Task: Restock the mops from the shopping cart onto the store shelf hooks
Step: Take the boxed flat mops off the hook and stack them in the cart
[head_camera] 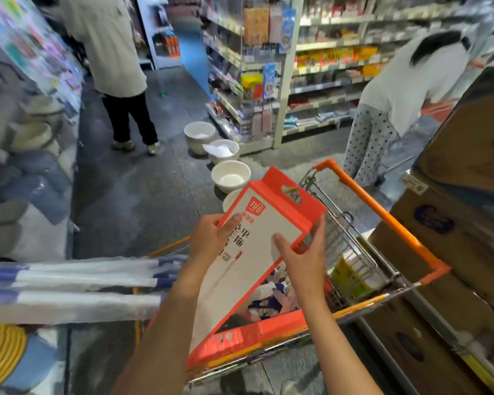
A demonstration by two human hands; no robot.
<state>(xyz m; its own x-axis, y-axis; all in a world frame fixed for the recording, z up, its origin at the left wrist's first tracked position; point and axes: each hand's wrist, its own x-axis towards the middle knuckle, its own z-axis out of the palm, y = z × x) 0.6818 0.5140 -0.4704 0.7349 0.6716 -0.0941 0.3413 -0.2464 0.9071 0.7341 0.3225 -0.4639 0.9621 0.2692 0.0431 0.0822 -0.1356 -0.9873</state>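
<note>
From the head camera, one boxed mop (254, 252) is held above the shopping cart (382, 218). The left hand (211, 238) grips its 9 o'clock edge, the right hand (305, 252) its 3 o'clock edge. Four white basins (230, 175) line the floor at 12 o'clock.

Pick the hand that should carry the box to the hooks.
Left, probably. The left hand grips the box by its left edge near the hang hole, thumb on the face. The right hand holds the right edge. No empty hooks are clearly visible, so this is tentative.
</note>
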